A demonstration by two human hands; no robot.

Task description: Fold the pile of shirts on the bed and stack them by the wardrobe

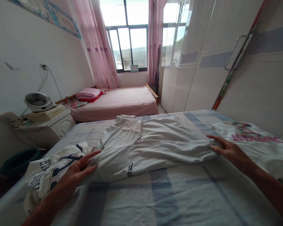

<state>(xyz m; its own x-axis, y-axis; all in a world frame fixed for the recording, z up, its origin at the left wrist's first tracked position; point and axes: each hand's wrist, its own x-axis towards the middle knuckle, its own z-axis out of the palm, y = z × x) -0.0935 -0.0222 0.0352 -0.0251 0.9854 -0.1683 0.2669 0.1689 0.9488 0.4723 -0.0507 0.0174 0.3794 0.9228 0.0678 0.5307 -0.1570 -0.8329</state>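
Open bedsheet [169, 201] before the white garment [151, 147]; navy-lettered shirt [49, 172] left, pink-printed shirt [250, 138] right.

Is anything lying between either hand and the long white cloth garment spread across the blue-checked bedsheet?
Nothing visible does. The left hand and right hand each touch opposite ends of the long white cloth garment directly; the navy-lettered white shirt lies off to its left.

The shirt [153, 144] is made of matt, creased cloth, trimmed with lace [132, 125]. The bed sheet [169, 194] is woven of matt cloth. The wardrobe [195, 72] is finished glossy, with metal handles [238, 51].
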